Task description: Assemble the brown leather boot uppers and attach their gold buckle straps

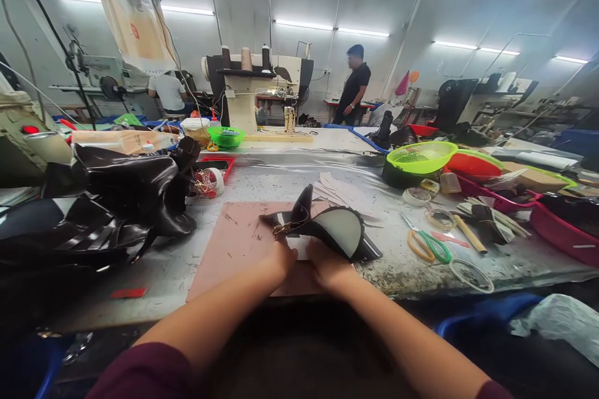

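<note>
Head view: near the front edge of the worktop, over a pink board, is a dark, shiny piece. Its left side has a pointy flap and thin gold loops; its right side curves around a pale patch. The left hand pinches its lower left part. The right hand touches it from below, fingers mostly hidden; I cannot tell how closed.
</note>
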A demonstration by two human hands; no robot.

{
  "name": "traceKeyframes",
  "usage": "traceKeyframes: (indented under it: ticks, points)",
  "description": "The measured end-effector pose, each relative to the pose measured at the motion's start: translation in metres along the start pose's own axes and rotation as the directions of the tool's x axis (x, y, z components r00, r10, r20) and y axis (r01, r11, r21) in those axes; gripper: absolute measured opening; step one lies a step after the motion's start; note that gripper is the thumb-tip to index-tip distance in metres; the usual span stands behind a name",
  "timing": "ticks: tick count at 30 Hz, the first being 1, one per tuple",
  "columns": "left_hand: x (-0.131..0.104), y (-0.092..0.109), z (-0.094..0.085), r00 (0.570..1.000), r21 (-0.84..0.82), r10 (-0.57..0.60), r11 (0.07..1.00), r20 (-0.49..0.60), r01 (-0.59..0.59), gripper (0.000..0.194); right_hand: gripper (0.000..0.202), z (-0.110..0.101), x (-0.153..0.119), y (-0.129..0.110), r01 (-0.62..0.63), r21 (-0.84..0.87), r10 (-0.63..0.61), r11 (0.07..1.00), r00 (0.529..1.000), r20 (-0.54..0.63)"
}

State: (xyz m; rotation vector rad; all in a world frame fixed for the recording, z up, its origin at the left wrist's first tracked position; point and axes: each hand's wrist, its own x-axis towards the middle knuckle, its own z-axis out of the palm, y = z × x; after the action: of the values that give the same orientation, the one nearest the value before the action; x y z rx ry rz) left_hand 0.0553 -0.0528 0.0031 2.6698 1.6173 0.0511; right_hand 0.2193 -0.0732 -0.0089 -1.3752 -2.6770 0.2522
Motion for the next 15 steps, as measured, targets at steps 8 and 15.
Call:
traceKeyframes:
  ticks: [8, 15]
  points:
    - [-0.009, 0.005, -0.032, 0.964, -0.327, -0.246, 0.907, 0.103, 0.267, 0.009, 0.034, -0.063, 0.012, -0.023, 0.479, -0.240, -0.519, 0.845, 0.842, -0.146]
    - [-0.023, -0.006, -0.059, 0.797, -0.857, -0.603, 0.430, -0.038, 0.284, 0.041, 0.034, -0.057, 0.006, -0.046, 0.247, 0.069, -0.154, 0.967, 0.774, -0.615]
